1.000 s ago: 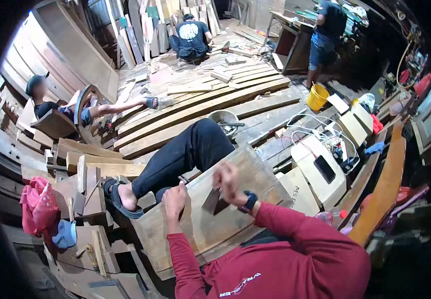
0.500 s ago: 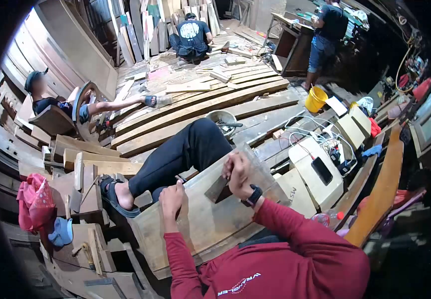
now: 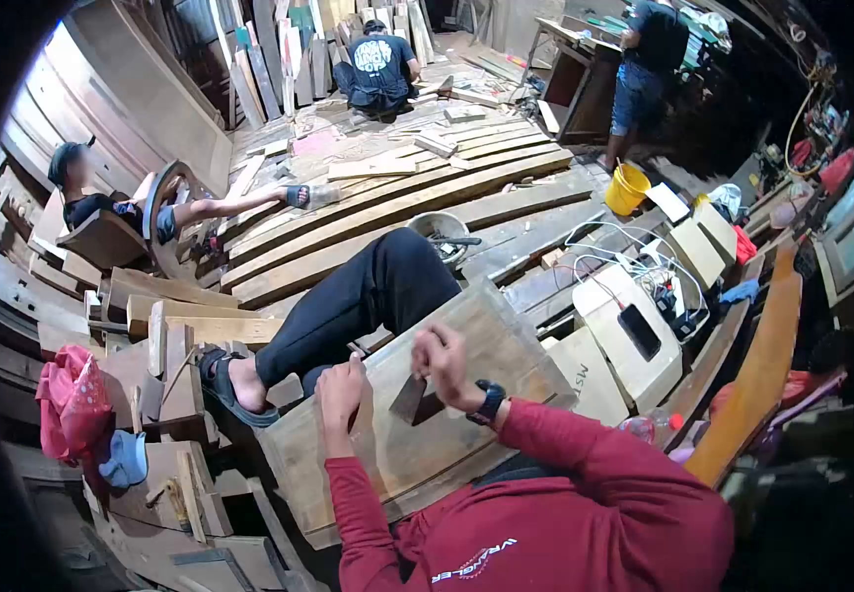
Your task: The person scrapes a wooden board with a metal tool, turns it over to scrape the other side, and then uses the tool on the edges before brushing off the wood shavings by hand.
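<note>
Right hand [image 3: 444, 363] closed on dark sanding block [image 3: 410, 401], pressed mid-face on wooden panel [image 3: 466, 395] | left hand [image 3: 341, 390] gripping panel's left edge, steadying | panel propped across lap | surface looks partly smoothed, lower stretch seemingly left; hard to tell.

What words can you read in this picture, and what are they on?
"WRANGLER", seen upside down: on the chest of the red shirt.
"MST": on the pale wooden board right of the plank being worked; only partly clear.
White print on the back of the crouching person's dark shirt: too blurred to read.
</note>
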Demonstrator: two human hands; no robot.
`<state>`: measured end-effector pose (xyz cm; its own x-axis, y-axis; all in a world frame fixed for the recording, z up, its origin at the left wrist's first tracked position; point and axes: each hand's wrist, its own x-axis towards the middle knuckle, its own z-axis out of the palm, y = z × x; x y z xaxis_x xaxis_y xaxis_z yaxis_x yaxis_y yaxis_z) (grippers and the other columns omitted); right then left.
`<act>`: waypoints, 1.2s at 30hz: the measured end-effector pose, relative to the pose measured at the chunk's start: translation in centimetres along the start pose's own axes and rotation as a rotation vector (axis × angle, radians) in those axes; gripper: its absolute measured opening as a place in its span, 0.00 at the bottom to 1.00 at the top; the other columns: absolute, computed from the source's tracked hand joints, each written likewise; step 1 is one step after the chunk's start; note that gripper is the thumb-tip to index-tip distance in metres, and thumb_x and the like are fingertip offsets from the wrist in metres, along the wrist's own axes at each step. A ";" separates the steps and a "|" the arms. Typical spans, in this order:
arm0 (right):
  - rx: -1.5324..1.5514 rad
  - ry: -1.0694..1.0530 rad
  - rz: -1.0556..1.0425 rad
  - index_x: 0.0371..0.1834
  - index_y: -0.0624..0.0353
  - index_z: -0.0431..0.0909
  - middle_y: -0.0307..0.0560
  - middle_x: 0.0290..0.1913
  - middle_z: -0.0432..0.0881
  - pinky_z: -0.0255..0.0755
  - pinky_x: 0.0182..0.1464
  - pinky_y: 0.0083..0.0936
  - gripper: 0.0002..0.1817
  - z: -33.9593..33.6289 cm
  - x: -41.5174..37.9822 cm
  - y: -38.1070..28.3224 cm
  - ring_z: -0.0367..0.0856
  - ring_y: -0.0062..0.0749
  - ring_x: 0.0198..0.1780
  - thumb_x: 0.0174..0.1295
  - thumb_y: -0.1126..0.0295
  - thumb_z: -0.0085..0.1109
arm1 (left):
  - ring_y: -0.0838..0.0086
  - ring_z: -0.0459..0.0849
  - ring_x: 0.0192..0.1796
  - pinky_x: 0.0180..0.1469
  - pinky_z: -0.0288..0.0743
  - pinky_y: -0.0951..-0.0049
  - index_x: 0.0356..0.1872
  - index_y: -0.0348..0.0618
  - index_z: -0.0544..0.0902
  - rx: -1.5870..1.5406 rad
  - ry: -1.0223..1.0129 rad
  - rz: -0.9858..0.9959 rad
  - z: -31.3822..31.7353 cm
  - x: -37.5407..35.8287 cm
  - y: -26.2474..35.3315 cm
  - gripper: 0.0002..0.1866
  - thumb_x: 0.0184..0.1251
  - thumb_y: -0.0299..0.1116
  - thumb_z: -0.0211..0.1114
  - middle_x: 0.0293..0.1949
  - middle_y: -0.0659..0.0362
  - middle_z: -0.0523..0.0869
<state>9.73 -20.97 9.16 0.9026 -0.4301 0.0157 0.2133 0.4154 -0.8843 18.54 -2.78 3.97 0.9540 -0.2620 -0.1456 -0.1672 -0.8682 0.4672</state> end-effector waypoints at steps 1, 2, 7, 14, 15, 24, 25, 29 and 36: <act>-0.015 -0.043 0.031 0.27 0.57 0.69 0.36 0.20 0.70 0.64 0.21 0.19 0.15 0.6 -0.5 -0.1 0.67 0.18 0.17 0.76 0.67 0.51 | 0.38 0.85 0.50 0.56 0.76 0.43 0.42 0.41 0.90 -0.003 -0.004 0.002 0.1 0.0 -0.1 0.31 0.81 0.55 0.45 0.42 0.37 0.88; -0.042 -0.037 0.032 0.27 0.57 0.69 0.35 0.20 0.69 0.64 0.20 0.19 0.15 0.6 -0.2 -0.7 0.66 0.17 0.17 0.76 0.67 0.51 | 0.38 0.85 0.50 0.56 0.76 0.43 0.42 0.41 0.90 -0.005 -0.006 0.002 0.2 0.1 -0.3 0.30 0.81 0.55 0.45 0.42 0.36 0.88; 0.066 0.113 -0.094 0.27 0.56 0.68 0.36 0.19 0.69 0.62 0.20 0.19 0.15 -1.9 2.4 -1.8 0.65 0.18 0.16 0.75 0.68 0.51 | 0.39 0.85 0.50 0.56 0.76 0.44 0.41 0.40 0.90 -0.029 -0.004 -0.008 -0.3 -0.2 0.2 0.30 0.81 0.53 0.46 0.42 0.36 0.87; -0.055 0.047 -0.007 0.26 0.57 0.69 0.37 0.17 0.68 0.60 0.18 0.21 0.15 0.6 -0.1 -0.4 0.65 0.20 0.15 0.74 0.66 0.49 | 0.39 0.85 0.49 0.54 0.76 0.43 0.42 0.40 0.90 -0.014 0.012 0.017 0.1 0.0 -0.3 0.30 0.81 0.55 0.46 0.41 0.36 0.87; -0.102 0.052 -0.104 0.27 0.57 0.69 0.37 0.17 0.67 0.60 0.18 0.21 0.14 0.0 0.8 -1.8 0.65 0.20 0.15 0.74 0.66 0.49 | 0.38 0.85 0.49 0.54 0.76 0.43 0.42 0.40 0.90 -0.029 0.015 0.003 0.1 -0.1 -0.2 0.30 0.81 0.55 0.46 0.41 0.36 0.87; -0.005 0.035 0.085 0.24 0.58 0.68 0.37 0.16 0.67 0.60 0.17 0.21 0.15 1.6 -1.0 -0.4 0.64 0.21 0.13 0.73 0.69 0.50 | 0.39 0.84 0.51 0.56 0.75 0.44 0.43 0.41 0.90 -0.013 -0.006 -0.018 -0.6 -0.4 0.4 0.30 0.81 0.55 0.45 0.43 0.37 0.87; -0.081 0.040 0.007 0.24 0.57 0.67 0.36 0.16 0.66 0.60 0.17 0.21 0.16 1.5 -0.5 -1.3 0.63 0.20 0.14 0.73 0.69 0.49 | 0.39 0.84 0.51 0.56 0.76 0.44 0.43 0.41 0.90 -0.015 0.000 -0.014 -0.5 -0.4 0.3 0.30 0.81 0.55 0.45 0.43 0.37 0.87; 0.098 0.164 -0.138 0.27 0.56 0.67 0.37 0.17 0.68 0.61 0.18 0.21 0.14 -2.2 2.5 -2.7 0.62 0.19 0.15 0.73 0.67 0.49 | 0.39 0.84 0.51 0.54 0.76 0.43 0.44 0.41 0.90 -0.010 -0.014 -0.023 -0.1 -0.1 -0.2 0.30 0.81 0.55 0.45 0.43 0.38 0.88; -0.122 0.031 -0.107 0.26 0.56 0.68 0.38 0.19 0.68 0.64 0.21 0.22 0.16 0.2 0.0 -0.8 0.66 0.22 0.16 0.74 0.65 0.49 | 0.39 0.85 0.50 0.55 0.75 0.44 0.42 0.41 0.90 -0.021 0.016 0.028 0.0 0.0 0.0 0.29 0.81 0.53 0.46 0.42 0.36 0.87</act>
<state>9.67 -21.17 9.95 0.8648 -0.4919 0.1004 0.2590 0.2660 -0.9285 18.57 -2.82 3.95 0.9530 -0.2792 -0.1181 -0.1889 -0.8516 0.4890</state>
